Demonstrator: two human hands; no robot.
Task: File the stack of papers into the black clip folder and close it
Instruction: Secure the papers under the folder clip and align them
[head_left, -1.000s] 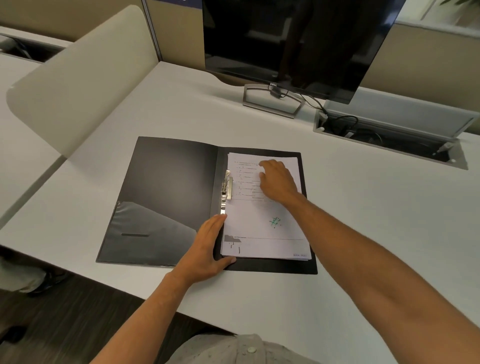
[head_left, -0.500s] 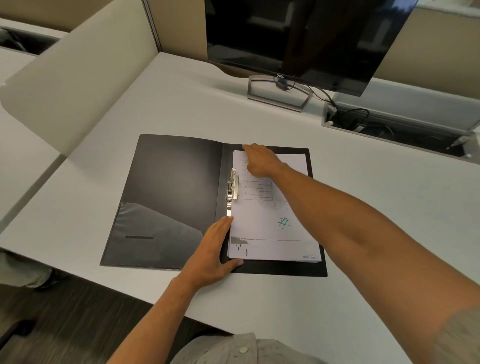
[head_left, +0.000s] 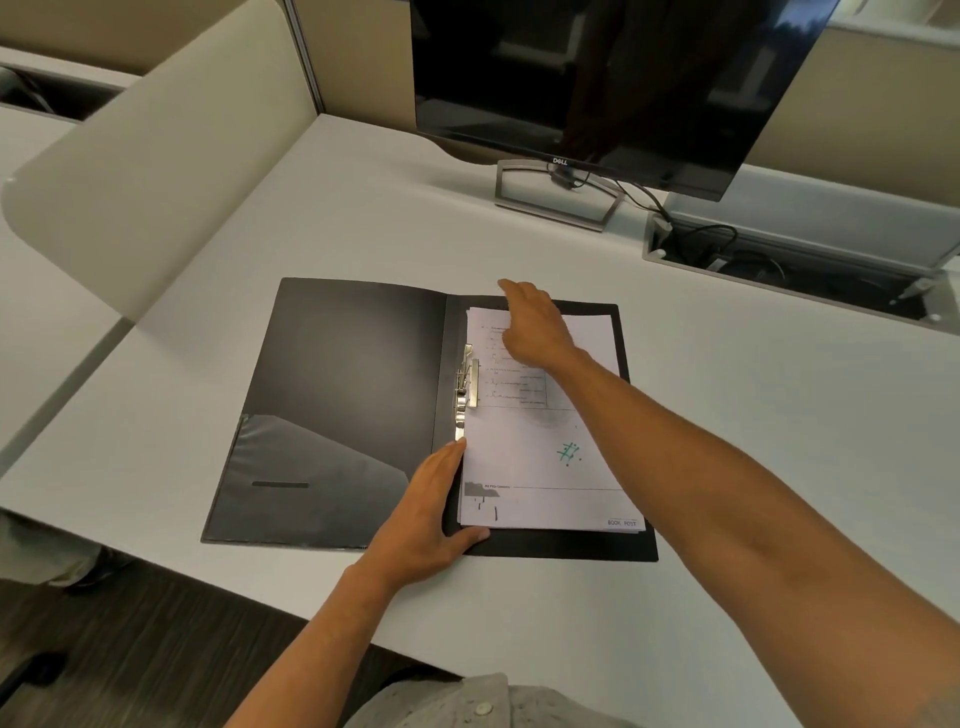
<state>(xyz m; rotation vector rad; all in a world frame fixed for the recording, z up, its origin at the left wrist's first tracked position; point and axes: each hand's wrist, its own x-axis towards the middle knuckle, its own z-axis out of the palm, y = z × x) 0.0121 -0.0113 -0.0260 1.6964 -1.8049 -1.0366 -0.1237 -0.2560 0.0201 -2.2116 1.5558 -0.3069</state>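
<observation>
2 bare hands work over 1 black clip folder (head_left: 358, 395), which lies open and flat on the white desk (head_left: 779, 441), its 2 panels spread side by side. 1 stack of papers (head_left: 540, 467) rests on the folder's right panel, its left edge against the 1 metal clip (head_left: 466, 387) at the spine; whether the clip clamps the sheets cannot be told. The left hand (head_left: 431, 514) lies flat with straight fingers along the spine, its thumb at the lower left corner of the stack. The right hand (head_left: 530, 325) reaches across the top of the stack, fingers loosely extended, gripping nothing. Behind the folder stands 1 dark monitor (head_left: 597, 83) on its stand, with 1 open cable tray (head_left: 789, 270) to its right.
</observation>
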